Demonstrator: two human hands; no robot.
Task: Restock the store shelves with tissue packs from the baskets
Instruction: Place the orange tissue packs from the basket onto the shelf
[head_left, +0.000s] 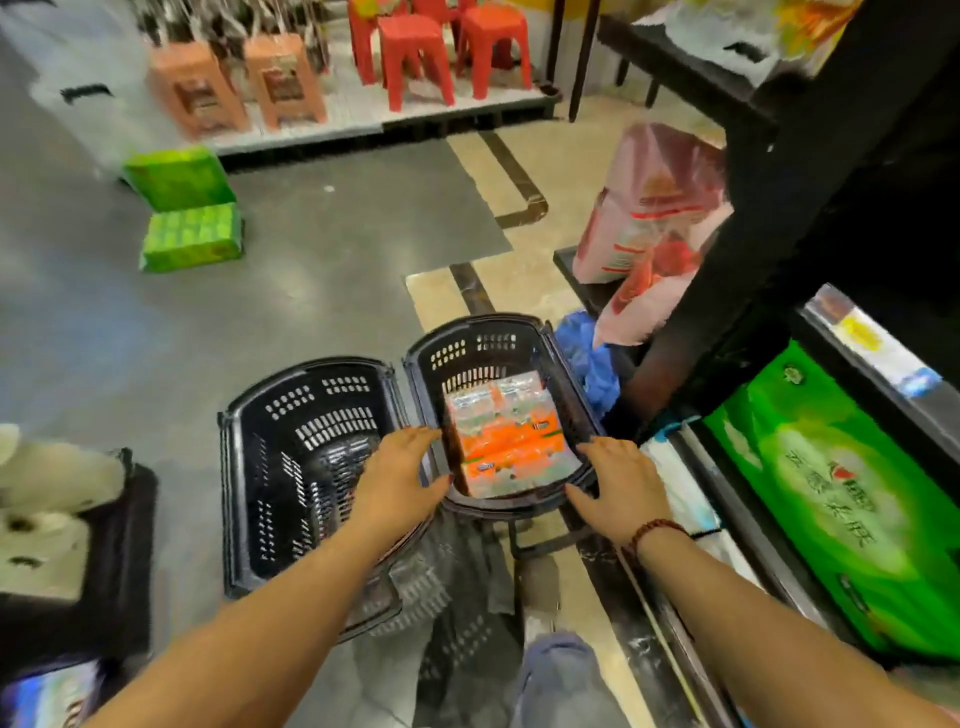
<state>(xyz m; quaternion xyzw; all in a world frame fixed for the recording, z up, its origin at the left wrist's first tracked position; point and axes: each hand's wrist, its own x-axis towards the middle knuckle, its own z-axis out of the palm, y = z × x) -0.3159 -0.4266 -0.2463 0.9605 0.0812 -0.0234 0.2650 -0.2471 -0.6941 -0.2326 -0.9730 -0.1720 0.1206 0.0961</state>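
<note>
Reaching forward and down from the bottom of the view, two bare forearms stretch over the grey floor (337, 260) toward two black baskets standing side by side next to a dark shelf (779, 208), whose lower level holds a large green pack (841, 499). The right basket (483, 343) carries an orange-and-clear tissue pack (509, 441) lying flat inside it, and the left basket (291, 467) sits just beside it. The left hand (400, 467) is palm down over the two neighbouring rims, fingers straight and spread toward the pack's left edge. The right hand (618, 483) mirrors it at the basket's right rim, with the thumb stretched inward. Each grip is loose and holds nothing. A beaded bracelet (654, 535) circles the right wrist.
</note>
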